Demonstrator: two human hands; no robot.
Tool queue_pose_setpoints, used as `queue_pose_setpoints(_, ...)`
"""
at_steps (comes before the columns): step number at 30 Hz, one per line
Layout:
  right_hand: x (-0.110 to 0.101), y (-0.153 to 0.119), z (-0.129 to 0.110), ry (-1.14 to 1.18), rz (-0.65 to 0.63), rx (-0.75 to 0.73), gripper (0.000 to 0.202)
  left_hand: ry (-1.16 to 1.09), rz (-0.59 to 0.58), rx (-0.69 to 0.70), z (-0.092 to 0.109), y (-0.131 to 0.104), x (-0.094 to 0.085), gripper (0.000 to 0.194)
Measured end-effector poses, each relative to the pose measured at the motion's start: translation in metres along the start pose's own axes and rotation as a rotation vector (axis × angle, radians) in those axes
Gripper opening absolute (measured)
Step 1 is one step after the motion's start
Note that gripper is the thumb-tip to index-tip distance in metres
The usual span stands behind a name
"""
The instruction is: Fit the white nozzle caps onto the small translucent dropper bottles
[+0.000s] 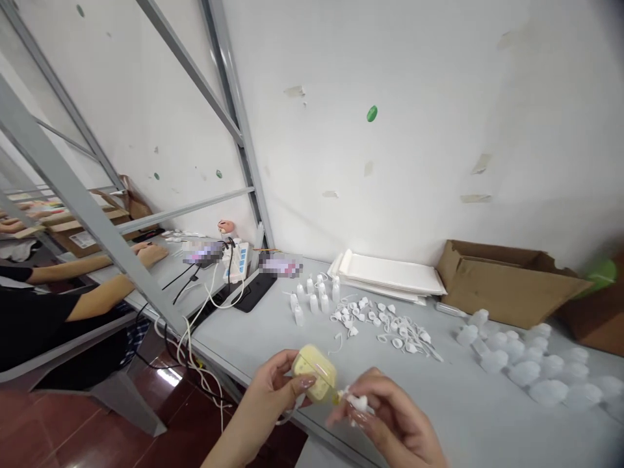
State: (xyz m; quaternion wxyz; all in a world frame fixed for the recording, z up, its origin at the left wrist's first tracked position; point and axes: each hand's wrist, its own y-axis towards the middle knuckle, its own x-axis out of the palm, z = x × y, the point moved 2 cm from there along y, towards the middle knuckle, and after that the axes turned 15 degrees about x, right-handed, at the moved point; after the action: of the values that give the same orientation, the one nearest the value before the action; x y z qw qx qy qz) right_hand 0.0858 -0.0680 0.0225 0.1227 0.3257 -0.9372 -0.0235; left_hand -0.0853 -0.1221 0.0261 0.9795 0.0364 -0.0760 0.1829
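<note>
Near the table's front edge my left hand is closed around a yellow rounded case, its thumb pressed on the front. Close beside it on the right, my right hand pinches a small white piece at the case's lower right corner; fingers and blur hide part of that piece. Beyond my hands lie many small white caps with straps. Several small white bottles stand behind the case.
Frosted, rounded bottles cover the right side. A cardboard box and a stack of white sheets sit by the wall. Left are a power strip, cables, a metal frame post and another person's arms.
</note>
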Motion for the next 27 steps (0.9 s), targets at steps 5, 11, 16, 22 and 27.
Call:
queue_pose_setpoints(5, 0.012, 0.005, -0.003, -0.078, 0.122, -0.071, 0.015, -0.078, -0.033, -0.019, -0.002, -0.002, 0.014, 0.032)
queue_pose_setpoints(11, -0.001, 0.002, -0.006, -0.211, 0.289, -0.135, 0.015, -0.059, -0.105, -0.047, 0.0, -0.005, 0.02, 0.033)
queue_pose_setpoints(16, -0.006, 0.002, -0.008, -0.308, 0.229, -0.197, 0.015, -0.08, -0.086, -0.021, -0.005, -0.006, 0.019, 0.049)
queue_pose_setpoints(22, -0.01, -0.001, -0.013, -0.586, 0.161, -0.295, 0.026, -0.147, -0.1, 0.005, -0.007, -0.005, 0.022, 0.067)
queue_pose_setpoints(27, -0.014, 0.0, -0.018, -0.695, 0.139, -0.346, 0.03, -0.158, -0.111, -0.001, -0.003, -0.006, 0.024, 0.068)
